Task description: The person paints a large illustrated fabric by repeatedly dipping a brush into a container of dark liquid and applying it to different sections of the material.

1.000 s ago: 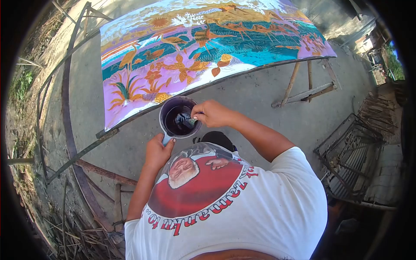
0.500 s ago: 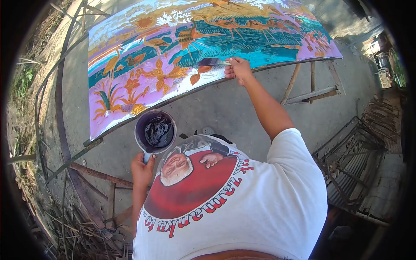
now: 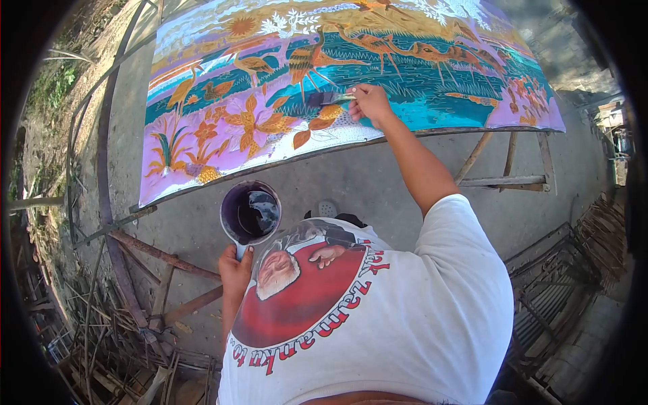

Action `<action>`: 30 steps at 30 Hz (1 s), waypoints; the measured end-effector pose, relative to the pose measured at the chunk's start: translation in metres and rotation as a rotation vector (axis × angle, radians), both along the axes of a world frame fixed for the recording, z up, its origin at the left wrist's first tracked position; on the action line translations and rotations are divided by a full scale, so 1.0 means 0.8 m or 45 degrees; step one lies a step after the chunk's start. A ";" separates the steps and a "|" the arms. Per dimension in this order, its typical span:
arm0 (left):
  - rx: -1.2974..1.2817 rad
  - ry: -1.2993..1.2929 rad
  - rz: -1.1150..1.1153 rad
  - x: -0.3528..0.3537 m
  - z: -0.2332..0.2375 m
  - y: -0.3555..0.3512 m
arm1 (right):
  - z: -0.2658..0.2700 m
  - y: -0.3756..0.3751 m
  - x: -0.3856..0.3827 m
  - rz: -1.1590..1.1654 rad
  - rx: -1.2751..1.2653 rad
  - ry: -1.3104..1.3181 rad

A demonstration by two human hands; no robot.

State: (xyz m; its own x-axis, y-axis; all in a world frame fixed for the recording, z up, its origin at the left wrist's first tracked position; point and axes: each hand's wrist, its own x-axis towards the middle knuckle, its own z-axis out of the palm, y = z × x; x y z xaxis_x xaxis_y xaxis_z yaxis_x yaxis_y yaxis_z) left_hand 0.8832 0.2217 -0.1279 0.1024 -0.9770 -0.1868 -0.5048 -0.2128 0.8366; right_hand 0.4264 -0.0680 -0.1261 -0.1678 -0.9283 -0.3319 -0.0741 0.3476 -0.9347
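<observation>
My right hand (image 3: 372,105) is closed around the handle of a flat paintbrush (image 3: 325,98). Its dark bristles lie against or just over the teal part of a stretched cloth (image 3: 418,115) patterned with orange birds, leaves and flowers; contact is hard to make out. My left hand (image 3: 236,268) grips the pale handle of a dipper (image 3: 250,212), held upright below the cloth's near edge. Dark, shiny liquid partly fills the dipper. White and lilac patches run along the cloth's lower border, below the brush.
A wooden frame (image 3: 317,154) edges the cloth, with slanted poles (image 3: 509,154) under it. Wooden bars (image 3: 162,253) stand at the left beside a pile of sticks (image 3: 101,324). A slatted rack (image 3: 560,270) is at the right on the concrete floor (image 3: 418,169).
The brush and my right hand have shifted slightly up the cloth, onto the teal area. My left hand and the dipper sit slightly further right and lower in view, which itself has shifted.
</observation>
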 end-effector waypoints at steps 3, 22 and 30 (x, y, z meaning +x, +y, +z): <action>-0.031 0.018 0.015 0.000 -0.012 0.005 | -0.012 -0.033 -0.025 -0.443 -0.180 0.084; 0.026 0.015 0.079 0.037 -0.039 0.006 | -0.010 -0.021 0.191 0.376 -0.002 -0.090; 0.011 0.082 0.176 0.076 -0.085 0.036 | -0.017 -0.055 -0.015 -0.383 -0.165 0.443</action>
State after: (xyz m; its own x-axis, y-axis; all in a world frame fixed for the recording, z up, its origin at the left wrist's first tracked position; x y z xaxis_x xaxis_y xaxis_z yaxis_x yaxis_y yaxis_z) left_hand 0.9439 0.2504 -0.1958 0.2238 -0.9527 -0.2058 -0.4157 -0.2843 0.8639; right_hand 0.4141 -0.1120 -0.1401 -0.5163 -0.8513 -0.0932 -0.3041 0.2840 -0.9093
